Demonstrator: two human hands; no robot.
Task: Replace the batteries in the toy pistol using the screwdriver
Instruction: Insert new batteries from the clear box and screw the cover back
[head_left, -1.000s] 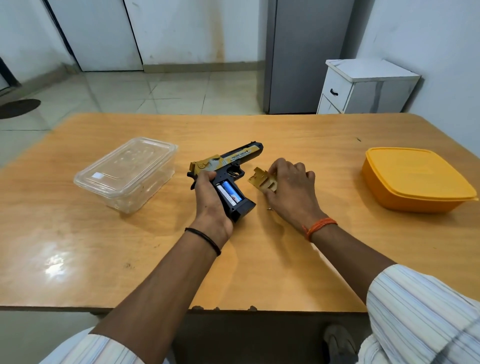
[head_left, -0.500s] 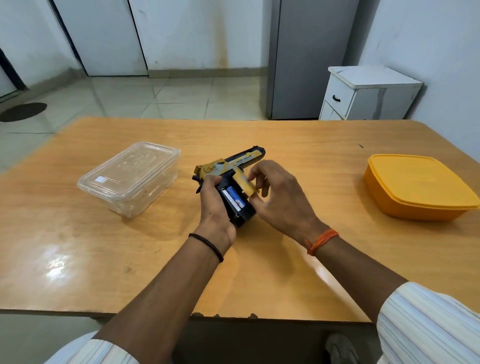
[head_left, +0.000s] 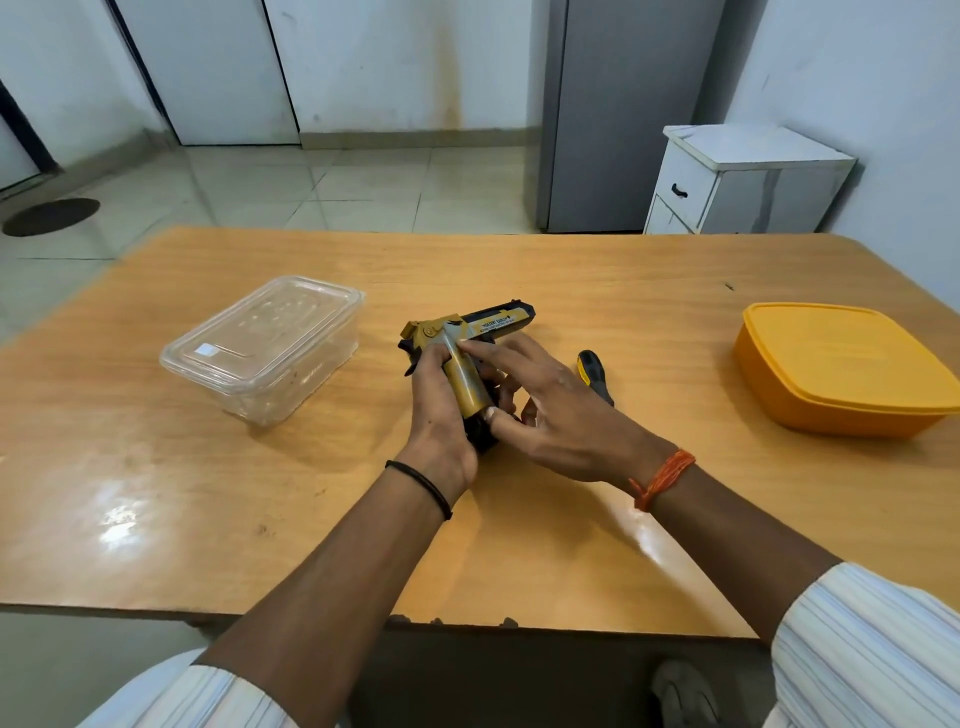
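Head view: my left hand (head_left: 441, 415) is clamped on the pistol (head_left: 488, 325) grip mid-table (head_left: 156, 519), well in from every edge. My right hand (head_left: 561, 415), fingers spread, presses the gold cover (head_left: 465, 376) onto the grip. What looks like the screwdriver (head_left: 592, 375) lies just behind that hand.

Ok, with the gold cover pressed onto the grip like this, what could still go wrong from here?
1. The gold cover is only pinned by the right hand; it may sit crooked or pop off when pressure eases.
2. The screwdriver lies behind that hand, so reaching for it means letting go of the cover.
3. The left hand holds the toy pistol off the table, so it may twist under pressure.
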